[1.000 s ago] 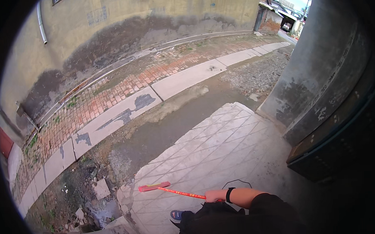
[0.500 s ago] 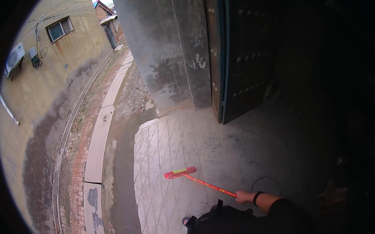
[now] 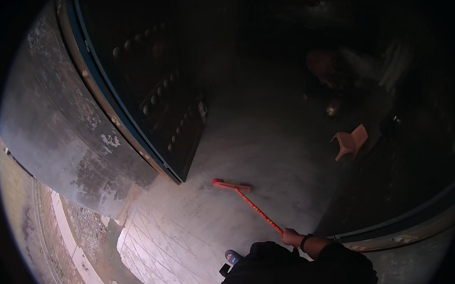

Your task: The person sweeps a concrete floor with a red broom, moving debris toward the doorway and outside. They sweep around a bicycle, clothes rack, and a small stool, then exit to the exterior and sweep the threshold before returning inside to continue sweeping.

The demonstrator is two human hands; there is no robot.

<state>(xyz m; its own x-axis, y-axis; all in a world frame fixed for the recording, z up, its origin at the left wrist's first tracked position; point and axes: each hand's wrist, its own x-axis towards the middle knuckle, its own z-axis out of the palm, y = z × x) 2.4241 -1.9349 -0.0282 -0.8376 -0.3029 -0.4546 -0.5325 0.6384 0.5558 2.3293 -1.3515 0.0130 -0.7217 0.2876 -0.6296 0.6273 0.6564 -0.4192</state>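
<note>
My right hand (image 3: 291,237), with a black band at the wrist, is closed around the printed red handle of a broom (image 3: 259,211). The handle slants away to the far left. Its wide red head (image 3: 231,185) is at the grey concrete floor, a little to the right of an open door's lower corner. My left hand is out of view. Below the broom, one foot in a dark sandal (image 3: 233,256) shows beside my dark clothing.
A dark studded door (image 3: 157,102) with a blue edge stands open at the left, beside a stained grey wall (image 3: 75,133). A small orange plastic chair (image 3: 350,141) is at the right. A second door's edge (image 3: 408,216) runs along the lower right. The far interior is very dark.
The view has swung right, from the lane outside toward the dark interior. The broom head has gone from the scored paving to the smoother floor by the door. My right hand keeps its grip.
</note>
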